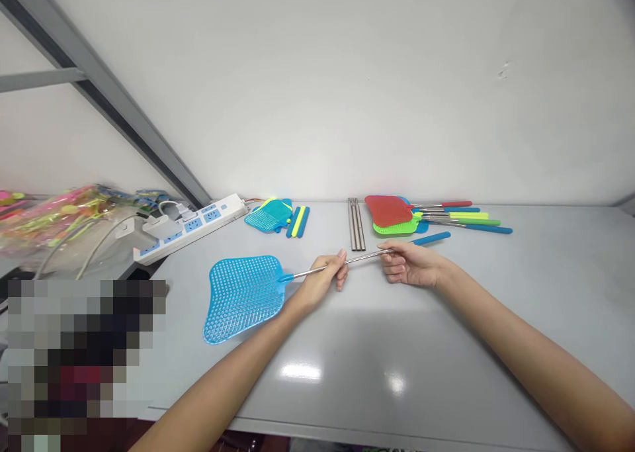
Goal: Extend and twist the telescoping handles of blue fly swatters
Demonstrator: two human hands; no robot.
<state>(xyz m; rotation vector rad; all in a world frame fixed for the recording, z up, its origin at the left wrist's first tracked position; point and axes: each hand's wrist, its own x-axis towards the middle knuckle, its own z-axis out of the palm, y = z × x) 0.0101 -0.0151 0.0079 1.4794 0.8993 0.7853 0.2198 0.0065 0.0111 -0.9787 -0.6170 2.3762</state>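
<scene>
Between both hands I hold a blue fly swatter (245, 296) with a perforated head, a thin metal telescopic rod and a blue grip. My left hand (325, 278) is closed around the rod not far from the head. Closer to the blue grip, my right hand (407, 263) pinches the rod with curled fingers. The swatter's head points left and its grip points up to the right. Behind my right hand lies a stack of fly swatters (389, 210) with red, green and blue heads, their rods pointing right. Several bare metal rods (356, 224) lie side by side just left of that stack.
Loose swatter heads (270, 215) are piled at the back, next to blue and yellow grips (297, 222). A white power strip (191, 228) with plugs and cables lies at the left. Plastic bags (69, 230) are beyond it. A wall borders the grey table (471, 372).
</scene>
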